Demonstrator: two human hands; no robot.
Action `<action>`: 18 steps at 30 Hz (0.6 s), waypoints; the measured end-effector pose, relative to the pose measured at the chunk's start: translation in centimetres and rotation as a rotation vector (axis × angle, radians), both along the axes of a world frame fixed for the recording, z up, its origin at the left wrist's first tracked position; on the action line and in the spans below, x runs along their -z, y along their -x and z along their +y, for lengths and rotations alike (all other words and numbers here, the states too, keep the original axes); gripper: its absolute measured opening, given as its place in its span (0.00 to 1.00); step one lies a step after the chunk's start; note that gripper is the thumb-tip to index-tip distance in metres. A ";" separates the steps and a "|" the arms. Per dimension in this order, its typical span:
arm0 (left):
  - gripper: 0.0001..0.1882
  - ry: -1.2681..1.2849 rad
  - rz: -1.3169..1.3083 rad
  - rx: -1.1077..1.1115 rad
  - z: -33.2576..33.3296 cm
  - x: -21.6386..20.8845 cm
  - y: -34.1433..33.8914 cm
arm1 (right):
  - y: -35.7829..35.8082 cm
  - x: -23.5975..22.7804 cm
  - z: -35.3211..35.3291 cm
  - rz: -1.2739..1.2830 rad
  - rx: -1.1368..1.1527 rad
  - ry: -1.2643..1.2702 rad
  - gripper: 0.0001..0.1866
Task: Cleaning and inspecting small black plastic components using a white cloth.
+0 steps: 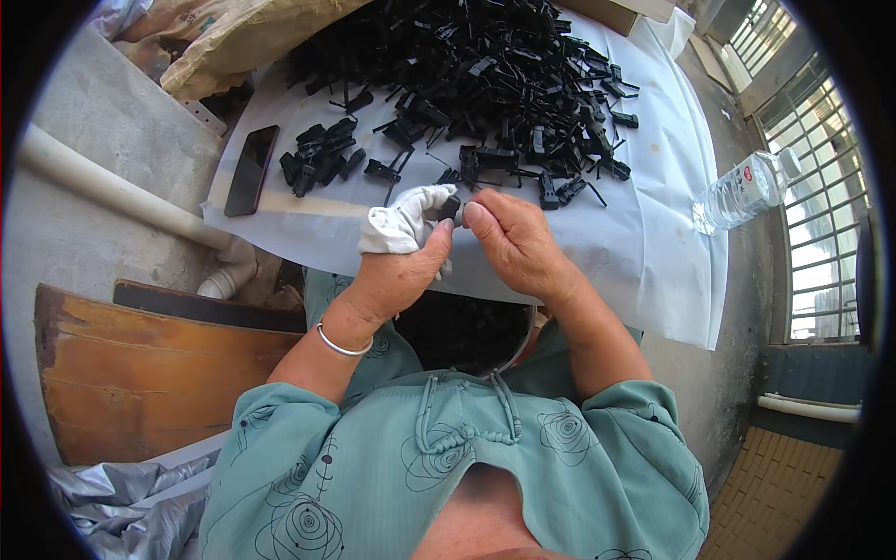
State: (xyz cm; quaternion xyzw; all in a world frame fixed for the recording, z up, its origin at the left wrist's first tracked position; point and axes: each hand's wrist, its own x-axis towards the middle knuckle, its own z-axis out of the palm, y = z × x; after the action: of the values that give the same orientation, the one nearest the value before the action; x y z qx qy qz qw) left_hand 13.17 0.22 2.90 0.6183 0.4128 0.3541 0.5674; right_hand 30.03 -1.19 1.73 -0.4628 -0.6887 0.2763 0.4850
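My left hand (399, 266), its fingers covered by a white cloth glove (397, 224) with the thumb bare, grips a small black plastic part (450, 207) just above the near edge of the table. Close beside it, my right hand (521, 245) is bare and closed in a pinch at the part's right side; whatever lies between its fingertips is too small to make out. Beyond both hands spreads a large heap of similar black plastic parts (495, 89), many with thin stems sticking out. A smaller cluster of black parts (322, 154) lies to the left of the heap.
White sheeting (653, 252) covers the table. A dark phone (252, 171) lies at its left edge, and a clear plastic bottle (747, 191) is at the right. Below the near edge, a dark round container (467, 331) sits between my knees. A white pipe (112, 187) runs along the left.
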 end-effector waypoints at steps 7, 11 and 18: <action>0.14 -0.601 0.111 -0.102 -0.4 1.1 -0.9 | 0.4 0.4 -0.3 0.024 -0.097 0.199 0.14; 0.15 -0.688 0.218 -0.092 0.0 1.5 -0.7 | 1.7 1.9 0.0 0.153 -0.038 0.241 0.15; 0.16 -0.438 0.137 -0.078 -0.2 0.5 -0.3 | 0.9 0.3 -0.3 0.196 -0.124 0.272 0.16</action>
State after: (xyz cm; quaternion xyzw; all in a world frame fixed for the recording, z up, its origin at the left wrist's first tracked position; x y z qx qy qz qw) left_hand 13.50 -0.03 2.43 0.7328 0.3871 0.4142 0.3763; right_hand 29.17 -1.51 1.40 -0.4516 -0.6216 0.4400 0.4648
